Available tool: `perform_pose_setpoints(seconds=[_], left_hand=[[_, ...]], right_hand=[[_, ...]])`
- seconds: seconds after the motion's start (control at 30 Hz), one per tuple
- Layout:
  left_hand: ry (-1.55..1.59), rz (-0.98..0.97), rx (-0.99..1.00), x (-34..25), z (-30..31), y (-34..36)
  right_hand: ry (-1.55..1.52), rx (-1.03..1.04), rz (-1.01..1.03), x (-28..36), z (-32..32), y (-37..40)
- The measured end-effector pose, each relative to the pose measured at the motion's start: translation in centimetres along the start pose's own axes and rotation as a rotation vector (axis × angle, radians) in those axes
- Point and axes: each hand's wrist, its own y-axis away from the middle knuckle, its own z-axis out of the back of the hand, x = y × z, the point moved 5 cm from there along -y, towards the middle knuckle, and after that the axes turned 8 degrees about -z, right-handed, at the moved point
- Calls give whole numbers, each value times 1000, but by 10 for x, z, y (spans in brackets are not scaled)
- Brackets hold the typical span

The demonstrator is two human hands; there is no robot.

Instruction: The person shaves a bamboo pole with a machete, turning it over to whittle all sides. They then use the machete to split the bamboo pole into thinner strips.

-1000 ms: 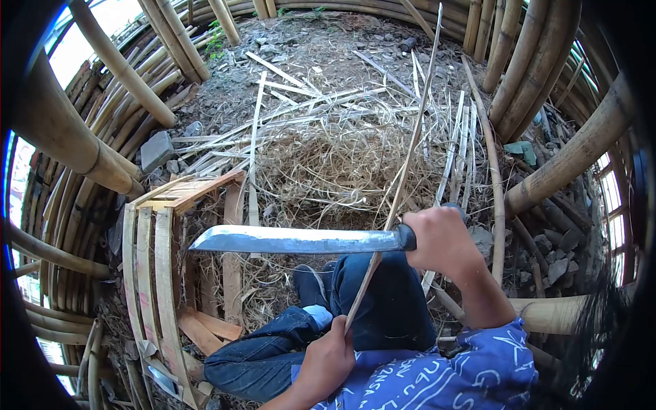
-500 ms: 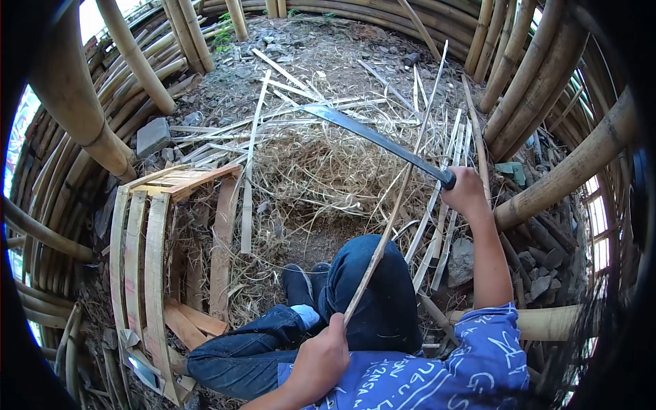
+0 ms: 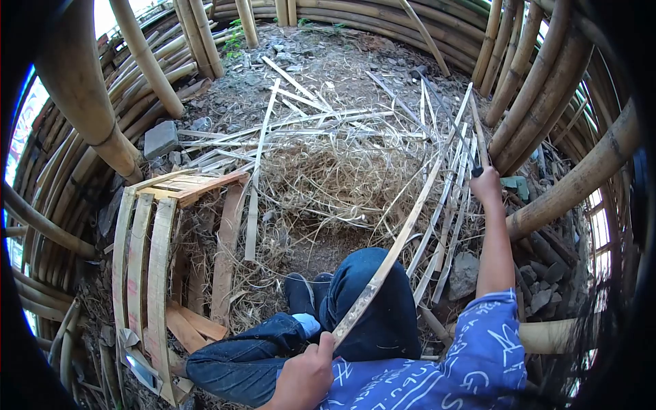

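My left hand (image 3: 302, 374), low in the head view, is closed round the near end of a long bamboo strip (image 3: 391, 263). The strip slants up and away to the right across my raised knee, its pale flat face showing. On the right, my right hand (image 3: 486, 186) is wrapped round the dark handle of a machete (image 3: 456, 126). Its blade points forward and left, seen nearly edge-on, and overlaps the far part of the strip in this view. Several loose bamboo slats (image 3: 447, 225) lie on the ground beside my right forearm.
A slatted wooden crate (image 3: 160, 253) stands on the left with a phone (image 3: 142, 372) at its lower end. Fibrous shavings (image 3: 321, 181) cover the ground ahead. Thick bamboo poles (image 3: 581, 160) rise on both sides. A grey block (image 3: 161, 139) and rubble (image 3: 465, 273) lie around.
The machete has swung rightward and turned from its broad side to nearly edge-on. The strip has rolled to show its pale face, and my left hand has moved slightly left and down.
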Motion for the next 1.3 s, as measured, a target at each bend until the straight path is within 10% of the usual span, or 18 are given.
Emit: perform_pose_setpoints(seconds=[0.47,0.57,0.93,1.1,1.3], left_hand=[[474,-116,-46,-22,8,-18],[315,163,134,-5,-10,-25],[405,203,75,-3,-14,-24],[421,202,84,3,-16,-6],[407,-24,-47,-39,23,-10]], right_hand=[[-267,409,677,123,39,214],[-177,521,754,137,44,221],[-25,527,757,136,35,207],[97,389,299,99,18,130],[29,360,225,85,-3,100]])
